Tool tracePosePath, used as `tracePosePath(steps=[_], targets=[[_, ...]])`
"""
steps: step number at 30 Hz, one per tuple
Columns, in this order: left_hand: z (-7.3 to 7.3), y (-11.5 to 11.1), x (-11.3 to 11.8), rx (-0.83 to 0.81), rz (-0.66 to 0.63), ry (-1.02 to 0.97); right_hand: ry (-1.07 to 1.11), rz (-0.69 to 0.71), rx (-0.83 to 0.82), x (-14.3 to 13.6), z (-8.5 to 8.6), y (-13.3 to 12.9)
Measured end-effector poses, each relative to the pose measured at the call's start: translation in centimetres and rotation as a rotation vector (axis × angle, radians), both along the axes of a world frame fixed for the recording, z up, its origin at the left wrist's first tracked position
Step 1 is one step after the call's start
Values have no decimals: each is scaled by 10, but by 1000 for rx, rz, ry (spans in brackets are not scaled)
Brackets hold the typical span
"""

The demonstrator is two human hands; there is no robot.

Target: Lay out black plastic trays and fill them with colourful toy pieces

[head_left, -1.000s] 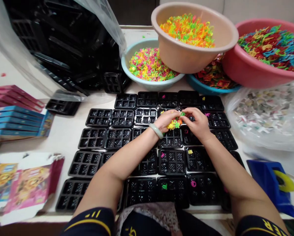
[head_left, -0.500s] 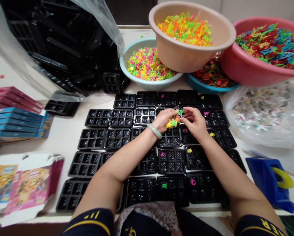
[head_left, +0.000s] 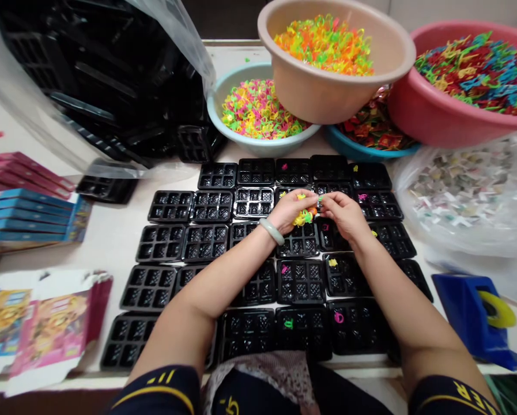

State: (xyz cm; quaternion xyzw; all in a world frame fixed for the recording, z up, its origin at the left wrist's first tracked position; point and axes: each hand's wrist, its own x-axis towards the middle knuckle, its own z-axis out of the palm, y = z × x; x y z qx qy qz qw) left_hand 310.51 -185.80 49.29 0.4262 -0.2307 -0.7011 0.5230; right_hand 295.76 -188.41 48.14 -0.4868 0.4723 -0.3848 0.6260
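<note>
My left hand (head_left: 291, 211), a pale bangle on its wrist, is closed around a bunch of small plastic rings (head_left: 304, 217) in yellow, green and orange. Close beside it, my right hand (head_left: 343, 212) pinches a small green ring (head_left: 320, 199) between thumb and fingertips; my fingers partly hide it. Both hands hover over rows of black compartment trays (head_left: 301, 280). Single small pieces lie in some trays, among them a yellow piece (head_left: 333, 263), a green piece (head_left: 288, 324) and a magenta piece (head_left: 338, 317). My forearms cover several trays.
Behind the trays stand a light blue bowl (head_left: 215, 112), a peach basin (head_left: 327, 95) and a red basin (head_left: 448, 124), all with small plastic pieces. A bag of black trays (head_left: 111, 75) is at left, above flat boxes (head_left: 25, 213). A blue tape dispenser (head_left: 461, 305) sits at right.
My right hand has closed in on the green ring beside my left hand, and the ring now shows less between the fingertips. The view has shifted slightly.
</note>
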Motion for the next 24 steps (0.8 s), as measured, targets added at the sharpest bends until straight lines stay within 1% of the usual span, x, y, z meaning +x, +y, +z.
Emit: tracePosePath(steps=[2,5,11,12,14,16,17,18,19,20,22,23,24], targets=[[-1,1,1,-12,-32,-5,-39,11,110,0,3,0],[-2,2,2,-4,-92,-12,-75,36,223,0,6,0],[-4,4,1,-10,-118,13,-184,140,402,-1,7,-4],[-3,5,1,-27,-113,-3,-186,146,412,-1,6,-4],[-2,7,1,-90,-95,-99,-145,149,408,-3,5,-4],[1,9,1,-165,-96,-224,-43,180,388,-5,2,-4],[2,9,2,-186,-108,-253,26,203,364,-7,1,-5],[3,9,3,-184,-119,-244,101,217,311,-8,-1,-7],[3,8,3,-161,-118,-202,179,210,213,-10,-2,-10],[3,6,4,-121,-100,-145,262,181,67,-12,-4,-15],[2,1,7,-27,-18,-48,450,102,-304,-14,-8,-30],[1,-1,9,12,30,-23,550,82,-478,-15,-11,-40],[0,-3,11,40,66,-12,650,88,-613,-16,-13,-49]])
